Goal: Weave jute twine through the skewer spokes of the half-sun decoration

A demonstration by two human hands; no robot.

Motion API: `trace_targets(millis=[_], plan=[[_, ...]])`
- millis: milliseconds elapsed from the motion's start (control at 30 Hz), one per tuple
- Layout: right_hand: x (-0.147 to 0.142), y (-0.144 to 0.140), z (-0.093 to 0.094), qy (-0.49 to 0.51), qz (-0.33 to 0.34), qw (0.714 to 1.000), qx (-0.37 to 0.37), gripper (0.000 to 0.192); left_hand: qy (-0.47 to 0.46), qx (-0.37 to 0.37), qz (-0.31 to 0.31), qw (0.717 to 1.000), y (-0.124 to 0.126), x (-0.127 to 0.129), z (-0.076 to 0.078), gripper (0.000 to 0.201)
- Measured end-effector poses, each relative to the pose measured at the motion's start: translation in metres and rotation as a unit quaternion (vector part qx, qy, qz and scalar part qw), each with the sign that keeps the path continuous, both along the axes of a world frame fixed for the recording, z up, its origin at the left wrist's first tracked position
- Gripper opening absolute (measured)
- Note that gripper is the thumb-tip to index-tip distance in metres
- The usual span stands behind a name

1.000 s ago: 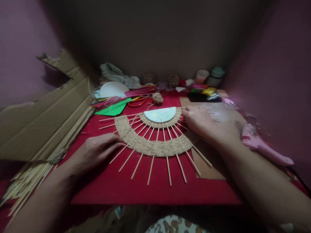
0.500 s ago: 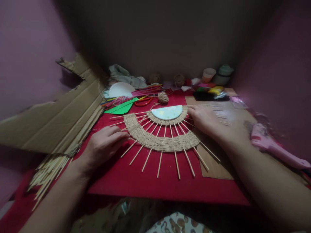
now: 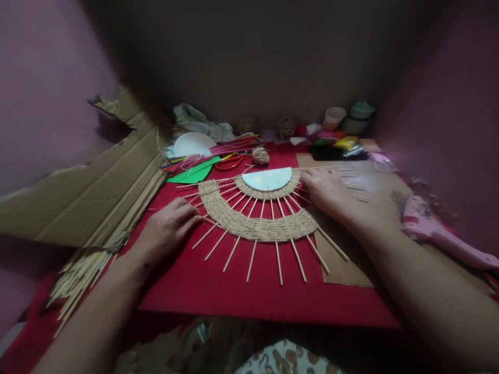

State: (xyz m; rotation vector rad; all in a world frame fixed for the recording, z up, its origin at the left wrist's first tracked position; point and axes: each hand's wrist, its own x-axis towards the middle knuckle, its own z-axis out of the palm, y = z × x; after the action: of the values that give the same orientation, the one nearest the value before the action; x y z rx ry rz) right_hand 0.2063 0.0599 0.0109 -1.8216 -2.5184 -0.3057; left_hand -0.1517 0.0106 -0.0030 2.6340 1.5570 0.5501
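A half-round woven fan (image 3: 268, 228) lies on the red cloth (image 3: 249, 301). Thin wooden sticks spread out from its pale blue half-disc (image 3: 267, 179), and two bands of brown twine run across them. My left hand (image 3: 169, 223) is at the fan's left edge, thumb and fingers pinched on the end of one stick. On the right side, my right hand (image 3: 325, 189) grips the fan near the half-disc, covering the ends of the sticks and the outer band there. A small ball of twine (image 3: 260, 155) sits just behind the fan.
Torn cardboard (image 3: 117, 192) leans at the left above a bundle of sticks (image 3: 80, 280). Green sheets (image 3: 195, 171) and orange-handled scissors (image 3: 229, 163) lie behind. A pink glue gun (image 3: 440, 234) rests at the right; a cup (image 3: 334, 118) stands at the back.
My left hand has drawn back slightly to the left. The fan's stick ends at the front have shifted a little left and upward. My right hand has stayed nearly in place.
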Motion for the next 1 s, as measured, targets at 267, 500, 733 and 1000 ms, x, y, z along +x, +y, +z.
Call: trace_targets(millis=[267,500,733,1000], plan=[[0.003,0.005,-0.002,0.033,0.022,0.999,-0.01,0.028,-0.055,-0.041,-0.018,0.998,0.001,0.004,0.0,0.026],[0.002,0.005,-0.002,0.039,0.025,0.999,0.0,0.028,-0.067,-0.102,-0.035,0.992,0.0,0.004,0.004,0.019],[0.006,0.011,-0.005,0.075,0.03,0.997,0.018,0.021,-0.047,-0.195,-0.05,0.978,-0.005,0.007,0.007,0.027],[0.005,0.013,-0.016,0.122,0.018,0.991,0.054,0.024,-0.031,-0.166,-0.056,0.984,-0.007,0.01,0.008,0.027]])
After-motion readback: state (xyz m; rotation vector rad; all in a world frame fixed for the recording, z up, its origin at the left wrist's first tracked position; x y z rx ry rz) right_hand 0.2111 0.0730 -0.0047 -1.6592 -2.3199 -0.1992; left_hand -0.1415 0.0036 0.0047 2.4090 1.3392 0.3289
